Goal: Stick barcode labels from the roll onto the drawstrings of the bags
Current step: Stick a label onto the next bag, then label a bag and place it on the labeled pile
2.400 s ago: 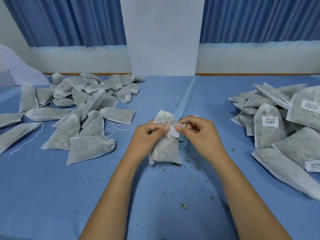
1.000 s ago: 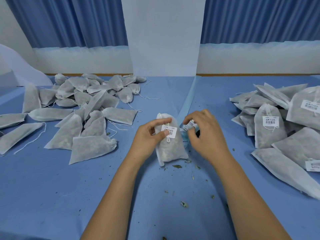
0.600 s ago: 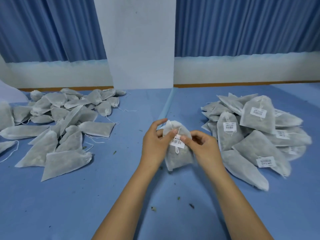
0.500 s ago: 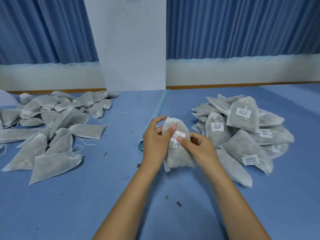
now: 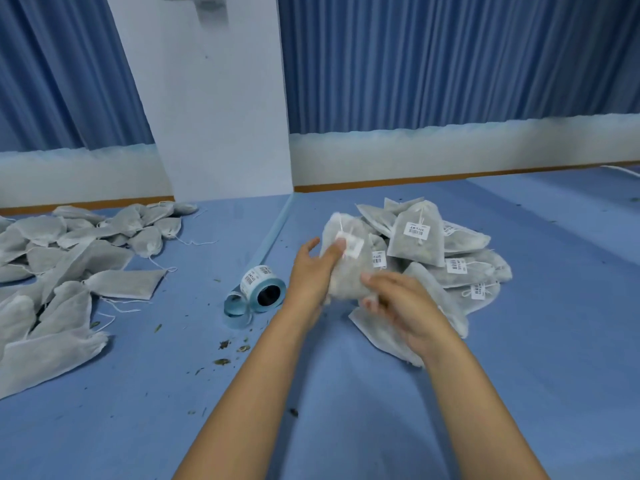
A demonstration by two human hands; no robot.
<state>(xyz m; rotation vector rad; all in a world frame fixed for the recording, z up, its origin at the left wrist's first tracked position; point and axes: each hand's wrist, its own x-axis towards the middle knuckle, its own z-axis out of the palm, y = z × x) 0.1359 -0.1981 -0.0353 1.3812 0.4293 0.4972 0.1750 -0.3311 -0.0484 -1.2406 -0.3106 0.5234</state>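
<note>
My left hand (image 5: 310, 268) grips a grey mesh drawstring bag (image 5: 346, 271) from its left side. Its thumb lies on the white barcode label (image 5: 354, 246) stuck at the bag's drawstring. The bag is held up over the near edge of the labelled pile (image 5: 450, 261) on the right. My right hand (image 5: 405, 306) is blurred just below and right of the bag, fingers loose, touching its lower edge. The label roll (image 5: 264, 289) lies on the blue table to the left of my left hand, with a curl of blue backing strip beside it.
A spread of unlabelled bags (image 5: 79, 258) with loose drawstrings covers the table's left side. Dry herb crumbs (image 5: 225, 344) dot the blue table (image 5: 346, 427) in front of the roll. A white pillar (image 5: 221, 116) and blue curtains stand behind the table.
Both hands carried the labelled bag rightwards and away from me to the labelled pile. My right hand left the label and dropped to the bag's lower edge. The view turned right; the roll now shows.
</note>
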